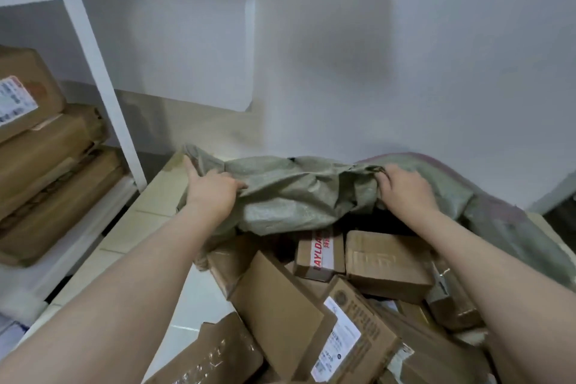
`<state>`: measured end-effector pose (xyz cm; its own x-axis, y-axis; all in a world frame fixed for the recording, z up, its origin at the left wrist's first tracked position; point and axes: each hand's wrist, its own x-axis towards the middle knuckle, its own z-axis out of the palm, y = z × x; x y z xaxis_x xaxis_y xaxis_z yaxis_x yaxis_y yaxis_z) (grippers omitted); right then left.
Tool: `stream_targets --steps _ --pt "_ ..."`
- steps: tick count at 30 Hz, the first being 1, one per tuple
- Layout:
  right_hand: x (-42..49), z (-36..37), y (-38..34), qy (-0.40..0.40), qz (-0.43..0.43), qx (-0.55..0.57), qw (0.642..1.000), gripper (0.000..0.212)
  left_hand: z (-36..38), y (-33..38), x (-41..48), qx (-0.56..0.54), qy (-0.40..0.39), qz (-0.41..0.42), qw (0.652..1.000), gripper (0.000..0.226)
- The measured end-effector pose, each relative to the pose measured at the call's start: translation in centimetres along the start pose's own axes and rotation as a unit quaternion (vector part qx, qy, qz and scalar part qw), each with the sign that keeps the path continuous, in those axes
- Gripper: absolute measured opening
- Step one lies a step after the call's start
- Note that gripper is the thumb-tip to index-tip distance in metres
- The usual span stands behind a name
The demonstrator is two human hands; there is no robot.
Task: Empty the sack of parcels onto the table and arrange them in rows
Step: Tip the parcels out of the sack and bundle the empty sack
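A grey-green woven sack [299, 193] lies crumpled across the far side of the table [162, 193]. My left hand [212, 190] grips a fold of the sack at its left end. My right hand [405, 187] grips bunched fabric near its middle. In front of the sack, several brown cardboard parcels are heaped on the table: a small box with red lettered tape [321, 254], a plain box [386, 262] beside it, and a larger labelled box [352, 337] nearer me. The sack's mouth overhangs the rear parcels and hides what is under it.
A white metal shelf rack [93, 62] stands at the left, with stacked brown boxes [46, 171] on its lower shelf. A white wall rises right behind the table. More sack fabric [511, 227] drapes down the table's right side.
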<state>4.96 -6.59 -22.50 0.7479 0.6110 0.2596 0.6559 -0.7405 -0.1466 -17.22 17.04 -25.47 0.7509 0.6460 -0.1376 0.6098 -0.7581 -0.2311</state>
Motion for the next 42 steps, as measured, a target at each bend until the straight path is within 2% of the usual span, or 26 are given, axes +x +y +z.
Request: stream_targets --steps 2,5,6,8,10,11,13,15,17,20,22,24,26,28,29,31,32,34,36,39,42 --pt "-0.2 0.0 0.6 -0.075 -0.014 -0.057 0.995 0.035 0.4 0.2 0.8 0.016 -0.050 0.025 0.998 0.059" --pt "-1.1 1.9 2.1 -0.277 0.022 -0.095 0.956 0.053 2.3 0.6 0.7 0.013 -0.138 0.071 0.988 0.082" --pt "-1.3 2.5 2.7 -0.318 0.040 -0.074 0.944 0.062 2.2 0.7 0.9 0.019 -0.157 0.073 0.985 0.085" --pt "-1.6 2.9 3.4 -0.345 0.035 -0.049 0.937 0.075 0.5 1.3 2.0 0.036 -0.196 0.060 0.978 0.082" --pt "-1.8 2.2 3.7 -0.311 0.012 -0.028 0.950 0.079 -3.1 3.4 2.9 0.024 -0.226 0.047 0.973 0.065" --pt "-2.0 1.7 4.0 -0.257 0.003 -0.002 0.967 0.078 -5.0 5.1 2.9 0.007 -0.204 0.042 0.978 0.056" --pt "-2.7 0.6 5.1 -0.087 -0.001 0.078 0.993 0.076 -7.8 9.1 2.8 -0.050 -0.076 0.034 0.995 0.051" --pt "-3.3 -0.2 7.3 0.046 -0.002 0.127 0.991 0.076 -10.0 13.9 2.2 -0.146 0.052 0.088 0.984 0.059" --pt "-4.1 -0.7 10.4 0.110 -0.014 0.139 0.984 0.073 -11.5 19.2 0.9 -0.197 0.067 0.181 0.961 0.072" --pt "-5.5 -1.5 15.2 0.195 -0.022 0.156 0.968 0.063 -12.6 27.7 -1.1 -0.185 0.091 0.269 0.941 0.083" --pt "-6.6 -1.8 18.3 0.166 0.013 0.170 0.971 0.067 -12.6 32.9 -2.5 -0.167 0.122 0.318 0.925 0.095" --pt "-8.0 -1.0 21.5 0.021 0.082 0.164 0.983 0.089 -12.2 37.0 -3.3 -0.080 0.148 0.356 0.919 0.111" --pt "-9.7 0.3 24.5 -0.122 0.155 0.149 0.969 0.122 -11.5 39.5 -3.1 0.018 0.164 0.349 0.922 0.115" --pt "-11.2 1.6 26.6 -0.190 0.205 0.150 0.949 0.133 -10.8 40.5 -2.2 0.047 0.169 0.311 0.934 0.100" --pt "-11.7 2.1 27.2 -0.208 0.224 0.159 0.939 0.132 -10.4 40.6 -1.5 0.047 0.166 0.292 0.941 0.083" --pt "-12.2 2.6 27.5 -0.228 0.249 0.153 0.929 0.129 -10.0 40.2 -0.2 0.037 0.131 0.249 0.959 0.047" --pt "-12.2 2.7 27.4 -0.232 0.253 0.127 0.931 0.130 -9.9 39.9 0.5 0.013 0.097 0.227 0.969 0.041" --pt "-11.6 2.9 27.2 -0.227 0.253 0.076 0.937 0.133 -10.0 39.5 1.3 -0.072 0.021 0.201 0.977 0.044" --pt "-10.8 3.5 27.2 -0.211 0.268 0.065 0.938 0.136 -10.4 39.1 2.1 -0.178 0.000 0.209 0.962 0.040" --pt "-9.1 3.8 27.3 -0.158 0.344 0.158 0.912 0.126 -12.0 38.1 2.7 -0.292 0.006 0.252 0.923 0.033" --pt "-6.3 3.3 28.0 -0.072 0.385 0.334 0.857 0.086 -14.0 35.7 2.5 -0.362 -0.068 0.256 0.894 0.034"
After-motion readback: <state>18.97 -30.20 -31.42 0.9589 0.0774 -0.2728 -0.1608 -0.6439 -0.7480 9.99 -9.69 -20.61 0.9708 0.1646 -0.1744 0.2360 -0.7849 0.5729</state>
